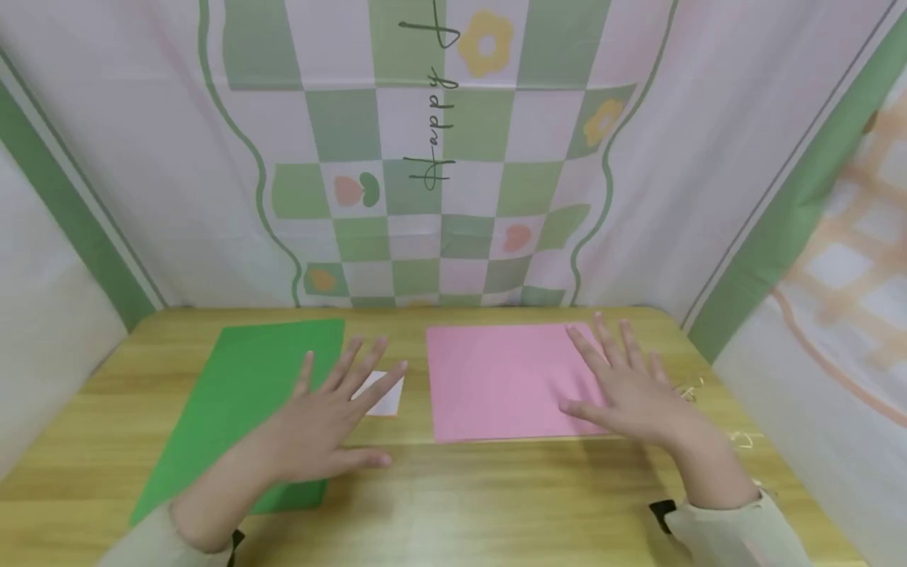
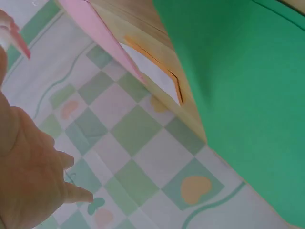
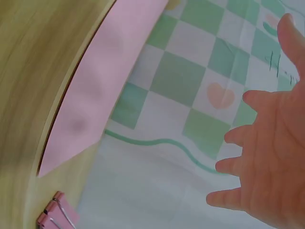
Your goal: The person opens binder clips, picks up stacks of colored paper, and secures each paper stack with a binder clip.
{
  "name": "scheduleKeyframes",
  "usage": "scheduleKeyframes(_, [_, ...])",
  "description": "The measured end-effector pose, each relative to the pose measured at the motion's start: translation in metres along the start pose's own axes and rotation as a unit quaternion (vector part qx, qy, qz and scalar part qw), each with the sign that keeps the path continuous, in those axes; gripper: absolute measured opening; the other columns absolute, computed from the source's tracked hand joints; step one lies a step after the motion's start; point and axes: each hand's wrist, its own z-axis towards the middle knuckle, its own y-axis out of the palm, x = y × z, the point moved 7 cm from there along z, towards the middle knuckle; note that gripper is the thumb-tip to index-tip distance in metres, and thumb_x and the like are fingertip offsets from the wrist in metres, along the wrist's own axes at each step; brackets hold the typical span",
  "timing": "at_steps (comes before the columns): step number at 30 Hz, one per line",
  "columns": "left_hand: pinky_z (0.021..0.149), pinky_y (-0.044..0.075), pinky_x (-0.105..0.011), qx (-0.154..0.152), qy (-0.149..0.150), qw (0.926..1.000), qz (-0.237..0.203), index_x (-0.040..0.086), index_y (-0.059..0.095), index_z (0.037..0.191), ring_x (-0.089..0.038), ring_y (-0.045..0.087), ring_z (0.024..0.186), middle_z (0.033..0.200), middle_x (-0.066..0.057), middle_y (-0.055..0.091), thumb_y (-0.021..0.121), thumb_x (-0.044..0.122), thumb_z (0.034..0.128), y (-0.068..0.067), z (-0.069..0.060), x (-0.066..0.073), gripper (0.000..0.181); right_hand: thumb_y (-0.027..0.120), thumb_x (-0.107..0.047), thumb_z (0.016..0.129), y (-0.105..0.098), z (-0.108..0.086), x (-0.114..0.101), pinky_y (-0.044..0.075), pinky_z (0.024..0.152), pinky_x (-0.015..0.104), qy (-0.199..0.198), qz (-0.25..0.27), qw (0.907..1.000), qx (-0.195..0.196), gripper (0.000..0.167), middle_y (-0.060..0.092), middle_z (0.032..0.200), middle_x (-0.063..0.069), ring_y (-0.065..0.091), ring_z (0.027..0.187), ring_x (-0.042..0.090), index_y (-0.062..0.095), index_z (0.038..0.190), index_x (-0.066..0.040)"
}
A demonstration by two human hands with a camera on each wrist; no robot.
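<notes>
My left hand is spread flat, palm down, above the right edge of a green sheet. Partly behind its fingers lies a small white card, which shows an orange edge in the left wrist view. With fingers fanned out, my right hand hovers over the right end of a pink sheet. Both palms appear raised off the table, and neither hand holds anything. In the right wrist view the right hand has its fingers straight and apart.
Both sheets lie on a wooden table. A pink binder clip sits past the pink sheet's corner. Thin gold-coloured wire shapes line the table's right side. Behind the table hangs a checkered curtain, with more fabric at both sides.
</notes>
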Motion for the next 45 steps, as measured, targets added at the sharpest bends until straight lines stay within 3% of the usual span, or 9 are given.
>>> scheduleKeyframes(9, [0.111, 0.006, -0.08, -0.002, 0.031, 0.9995, -0.003, 0.037, -0.004, 0.159, -0.033, -0.013, 0.154, 0.167, 0.002, -0.017, 0.042, 0.076, 0.0893, 0.003, 0.021, 0.014, 0.092, 0.057, -0.057, 0.094, -0.008, 0.005, 0.023, 0.003, 0.102, 0.087, 0.025, 0.023, 0.9994, 0.01, 0.1, -0.025, 0.162, 0.019, -0.018, 0.144, 0.058, -0.01, 0.16, -0.023])
scheduleKeyframes(13, [0.112, 0.007, -0.079, -0.007, 0.047, 0.9988, -0.009, 0.036, -0.001, 0.16, -0.035, -0.013, 0.154, 0.168, 0.0, -0.015, 0.047, 0.07, 0.0905, 0.007, 0.029, 0.022, 0.091, 0.054, -0.055, 0.097, -0.013, 0.003, 0.034, 0.001, 0.104, 0.085, 0.029, 0.042, 0.9986, 0.014, 0.097, -0.025, 0.162, 0.021, -0.02, 0.143, 0.059, -0.011, 0.16, -0.021])
scheduleKeyframes(19, [0.112, 0.005, -0.078, -0.033, 0.058, 0.9974, -0.027, 0.035, 0.002, 0.16, -0.034, -0.017, 0.153, 0.168, -0.001, -0.012, 0.054, 0.062, 0.0914, 0.015, 0.036, 0.031, 0.09, 0.051, -0.053, 0.099, -0.021, 0.0, 0.049, 0.005, 0.104, 0.084, 0.042, 0.065, 0.9968, 0.022, 0.094, -0.024, 0.162, 0.021, -0.019, 0.145, 0.057, -0.011, 0.16, -0.018])
scheduleKeyframes(26, [0.114, 0.002, -0.076, -0.047, 0.071, 0.9953, -0.045, 0.031, 0.008, 0.161, -0.031, -0.02, 0.153, 0.167, 0.001, -0.014, 0.056, 0.057, 0.093, 0.027, 0.046, 0.043, 0.087, 0.049, -0.043, 0.103, -0.028, 0.0, 0.066, -0.007, 0.107, 0.081, 0.036, 0.108, 0.9925, 0.044, 0.087, -0.02, 0.161, 0.029, -0.021, 0.144, 0.056, -0.009, 0.159, -0.011])
scheduleKeyframes(33, [0.116, 0.006, -0.074, -0.065, 0.09, 0.9934, -0.03, 0.031, 0.01, 0.161, -0.03, -0.016, 0.154, 0.168, 0.002, -0.013, 0.059, 0.054, 0.0933, 0.041, 0.058, 0.053, 0.087, 0.047, -0.038, 0.104, -0.029, -0.002, 0.082, -0.015, 0.115, 0.07, 0.028, 0.121, 0.9908, 0.054, 0.083, -0.01, 0.159, 0.036, -0.018, 0.146, 0.055, -0.005, 0.158, -0.002])
scheduleKeyframes(39, [0.116, 0.005, -0.073, -0.076, 0.107, 0.9911, -0.024, 0.029, 0.012, 0.161, -0.03, -0.014, 0.154, 0.168, 0.001, -0.01, 0.057, 0.054, 0.0942, 0.049, 0.065, 0.061, 0.084, 0.046, -0.04, 0.104, -0.027, -0.004, 0.096, -0.004, 0.113, 0.075, 0.046, 0.126, 0.9903, 0.039, 0.083, -0.011, 0.159, 0.036, -0.009, 0.145, 0.059, -0.006, 0.159, -0.004])
scheduleKeyframes(45, [0.117, 0.011, -0.071, -0.084, 0.119, 0.9893, 0.002, 0.027, 0.017, 0.16, -0.029, -0.005, 0.156, 0.169, -0.001, 0.002, 0.054, 0.056, 0.0956, 0.055, 0.073, 0.065, 0.08, 0.045, -0.039, 0.105, -0.021, -0.006, 0.112, 0.007, 0.114, 0.075, 0.06, 0.141, 0.9878, 0.025, 0.084, 0.0, 0.157, 0.041, 0.003, 0.143, 0.062, -0.005, 0.157, 0.004])
